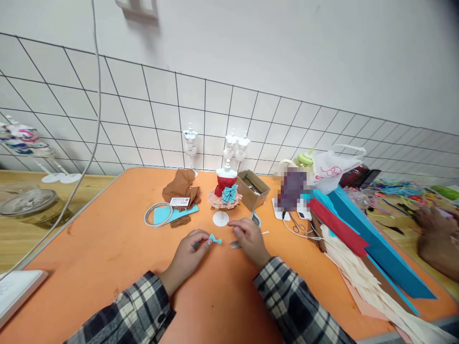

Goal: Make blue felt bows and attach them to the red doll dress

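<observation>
My left hand [191,251] is closed in a pinch on a small blue crepe-paper bow [215,239], just above the orange table. From under my right hand [249,239] stick the grey pointed blades of small snips [235,245]; the fingers curl over the rest, hiding the handle, while index finger and thumb point left. Right behind both hands stands a mini dress form [227,167] on a round white base [221,219]. It wears a red bodice [225,183], a ruffled peach skirt [217,200] and a blue pleated flower [229,193].
Brown crepe paper [179,184], a tape roll [147,216] and a blue strip [161,215] lie left. A cardboard box [256,196] stands behind my right hand. Scissors [297,224] and coloured paper strips [344,227] lie right. Another person's hand [439,239] is far right.
</observation>
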Demonstrator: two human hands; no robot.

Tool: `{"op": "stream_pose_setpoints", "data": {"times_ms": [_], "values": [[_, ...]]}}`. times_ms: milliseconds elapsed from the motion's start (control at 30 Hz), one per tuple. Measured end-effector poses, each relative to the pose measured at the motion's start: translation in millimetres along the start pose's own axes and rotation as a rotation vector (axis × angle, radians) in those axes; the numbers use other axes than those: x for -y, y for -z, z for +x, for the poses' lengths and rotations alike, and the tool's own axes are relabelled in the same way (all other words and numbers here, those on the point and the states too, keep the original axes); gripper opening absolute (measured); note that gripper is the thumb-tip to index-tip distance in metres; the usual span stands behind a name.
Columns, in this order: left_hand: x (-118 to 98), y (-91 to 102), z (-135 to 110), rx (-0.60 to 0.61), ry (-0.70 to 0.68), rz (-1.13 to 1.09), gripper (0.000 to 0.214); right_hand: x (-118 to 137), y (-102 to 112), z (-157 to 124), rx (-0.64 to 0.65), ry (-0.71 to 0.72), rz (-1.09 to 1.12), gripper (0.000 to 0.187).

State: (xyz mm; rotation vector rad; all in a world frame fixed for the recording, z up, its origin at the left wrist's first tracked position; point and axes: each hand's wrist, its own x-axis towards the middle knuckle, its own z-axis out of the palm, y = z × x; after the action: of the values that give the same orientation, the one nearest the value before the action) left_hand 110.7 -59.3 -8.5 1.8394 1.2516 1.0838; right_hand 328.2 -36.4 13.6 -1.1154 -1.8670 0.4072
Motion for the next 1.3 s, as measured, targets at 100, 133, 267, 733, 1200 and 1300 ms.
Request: {"op": "stream_pose_setpoints", "data": {"times_ms": [100,133,267,733,1200,1300], "values": [[-1,-0.1,0,0.037,-0.004,0.018,0.026,4,-22,-15,0.210,-0.164,0.261,0.023],[-1,-0.1,0,0.041,-0.006,0.023,0.026,3,-26,-16,0.231,-0.228,0.311,0.020],[-4,-0.2,-1,0.060,-0.008,0.034,0.028,-3,-31,-17,0.267,-0.358,0.387,0.017],[-7,-1.5,-4,-0.015,0.083,-0.040,0.029,-2,-33,-23,0.275,-0.416,0.495,0.019],[-7,-6.8,-7,0.101,0.056,-0.147,0.025,1,-30,-24,0.215,-0.309,0.365,0.016],[-4,-6.2,-7,0.114,0.049,-0.161,0.024,3,-28,-23,0.211,-0.288,0.370,0.018]]}}
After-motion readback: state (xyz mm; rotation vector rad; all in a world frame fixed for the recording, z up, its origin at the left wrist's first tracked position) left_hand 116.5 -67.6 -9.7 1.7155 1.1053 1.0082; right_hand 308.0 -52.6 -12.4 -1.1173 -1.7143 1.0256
